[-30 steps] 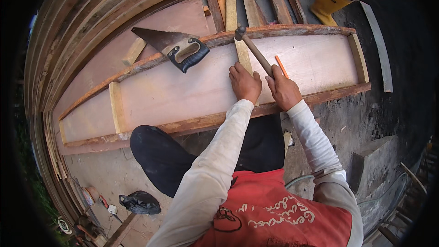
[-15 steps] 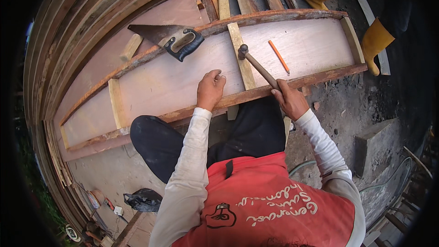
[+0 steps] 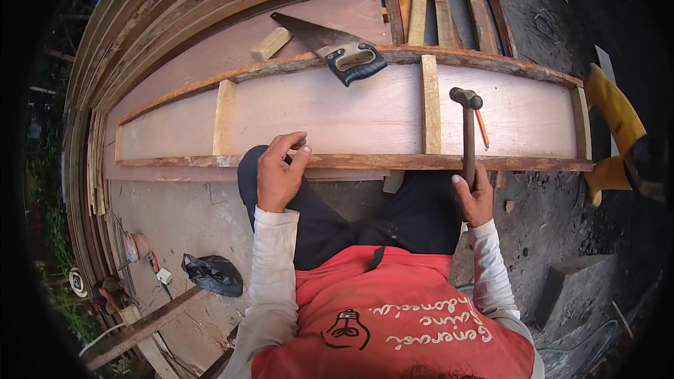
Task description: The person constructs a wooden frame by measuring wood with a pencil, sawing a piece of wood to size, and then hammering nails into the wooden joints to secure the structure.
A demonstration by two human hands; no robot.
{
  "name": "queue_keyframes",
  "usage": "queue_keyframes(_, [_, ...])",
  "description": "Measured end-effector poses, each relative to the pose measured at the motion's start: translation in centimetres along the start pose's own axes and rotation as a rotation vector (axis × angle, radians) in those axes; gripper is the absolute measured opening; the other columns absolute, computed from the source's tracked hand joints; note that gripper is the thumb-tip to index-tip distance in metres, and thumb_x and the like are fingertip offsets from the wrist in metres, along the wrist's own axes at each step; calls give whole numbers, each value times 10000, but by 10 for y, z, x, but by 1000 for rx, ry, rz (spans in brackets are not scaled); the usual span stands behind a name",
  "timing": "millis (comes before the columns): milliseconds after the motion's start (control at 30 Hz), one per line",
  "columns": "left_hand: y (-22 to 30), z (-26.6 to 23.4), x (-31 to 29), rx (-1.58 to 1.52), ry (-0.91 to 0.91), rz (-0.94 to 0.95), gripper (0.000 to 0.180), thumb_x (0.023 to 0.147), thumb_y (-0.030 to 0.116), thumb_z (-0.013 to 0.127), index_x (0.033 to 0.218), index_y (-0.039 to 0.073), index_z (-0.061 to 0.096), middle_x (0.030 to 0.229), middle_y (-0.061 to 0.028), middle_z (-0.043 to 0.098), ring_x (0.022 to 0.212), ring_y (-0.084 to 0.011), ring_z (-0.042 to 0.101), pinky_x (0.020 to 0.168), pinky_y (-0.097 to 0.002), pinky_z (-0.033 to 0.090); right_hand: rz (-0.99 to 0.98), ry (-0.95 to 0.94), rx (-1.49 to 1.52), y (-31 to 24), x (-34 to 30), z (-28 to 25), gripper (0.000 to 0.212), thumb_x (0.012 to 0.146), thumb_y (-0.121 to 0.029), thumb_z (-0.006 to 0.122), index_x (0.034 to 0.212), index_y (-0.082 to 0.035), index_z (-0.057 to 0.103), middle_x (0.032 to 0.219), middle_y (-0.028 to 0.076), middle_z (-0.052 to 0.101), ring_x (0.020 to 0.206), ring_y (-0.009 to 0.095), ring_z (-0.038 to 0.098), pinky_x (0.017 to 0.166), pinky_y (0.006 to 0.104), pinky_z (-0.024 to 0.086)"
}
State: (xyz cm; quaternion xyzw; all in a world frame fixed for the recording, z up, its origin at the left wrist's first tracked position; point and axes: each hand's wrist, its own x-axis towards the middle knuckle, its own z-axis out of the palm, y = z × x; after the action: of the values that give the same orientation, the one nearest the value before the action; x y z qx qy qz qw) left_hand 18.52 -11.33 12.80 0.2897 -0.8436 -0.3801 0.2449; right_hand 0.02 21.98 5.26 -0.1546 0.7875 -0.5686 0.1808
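Crosspiece [image 3: 224, 118] of pale wood, beyond and left of the left hand [image 3: 279, 177]. Left hand loosely half-curled, empty, over the near edge of the wooden frame [image 3: 379, 161]; contact unclear. Farther out to its right, handsaw [image 3: 328, 42] across the frame's far edge; then second crosspiece [image 3: 430, 105], beyond and left of the right hand [image 3: 477, 196]. Right hand wrapped round hammer [image 3: 469, 130], head pointing away; just beyond, orange pencil [image 3: 482, 130]; well to the right, yellow boots [image 3: 616, 112].

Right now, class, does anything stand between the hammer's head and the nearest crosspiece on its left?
Nothing visible does. The right hand holds the hammer, and in this view only bare panel shows between its head and that crosspiece. The orange pencil lies on the hammer's other side.
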Motion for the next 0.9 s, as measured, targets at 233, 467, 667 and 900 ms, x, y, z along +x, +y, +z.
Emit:
queue_keyframes(233, [-108,-72,-102,-191,678,-376,303,981,154,698,733,15,593,686,26,561,645,-59,456,619,-261,415,-227,-70,-100,-6,37,75,415,928,-214,708,1269,-11,588,928,97,630,842,188,605,784,338,499])
queue_keyframes(467, [-210,-82,-243,43,799,-909,364,1015,331,569,925,-2,686,640,-116,645,543,-199,623,607,-363,510,-267,-313,-102,4,41,133,368,959,-241,687,1220,-5,581,1042,109,653,943,201,615,868,343,494])
queue_keyframes(667, [-283,-155,-355,486,796,-982,215,904,151,664,1092,63,722,1027,-172,734,986,-336,711,875,-419,550,-302,-369,-169,-5,33,141,346,981,-252,644,1224,-16,572,1062,115,639,981,222,610,904,358,484])
queue_keyframes(900, [-410,-245,-395,344,1093,-1008,169,902,76,657,1045,79,745,967,-148,749,885,-247,729,821,-362,573,-206,-331,-218,-12,41,139,342,981,-252,647,1217,-14,577,1066,89,668,996,192,613,922,333,485])
